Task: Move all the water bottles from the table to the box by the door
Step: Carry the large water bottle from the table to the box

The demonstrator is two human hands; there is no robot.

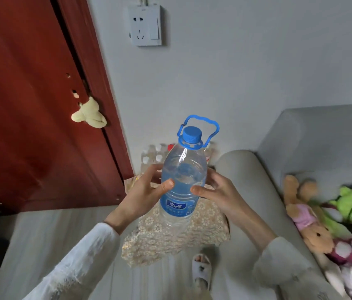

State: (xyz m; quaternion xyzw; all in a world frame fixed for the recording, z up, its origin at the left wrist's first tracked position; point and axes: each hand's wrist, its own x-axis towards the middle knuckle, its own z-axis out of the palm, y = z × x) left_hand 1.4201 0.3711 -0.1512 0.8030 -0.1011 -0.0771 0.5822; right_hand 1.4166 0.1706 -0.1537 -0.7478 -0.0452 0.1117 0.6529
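Presently, a large water bottle (182, 182) with blue cap and blue carry handle (198, 131) is held upright in the air between both hands, and the carry toward the door (30, 105) is judged to be the step in hand. The left hand (142, 191) is curled round the bottle's left side, thumb laid on the front; the right hand (216, 191) is set against the right side, thumb on the front, fingers spread round the back. Both grips sit at mid-body, just above the label (176, 207); cap and handle stand above the hands, the base below them. The bottle should be kept upright and squeezed only lightly, the thin wall being judged likely to flex. Behind the bottle, beside the door, a cluster of smaller bottles (155, 154) is seen; whether they stand in the box cannot be told.
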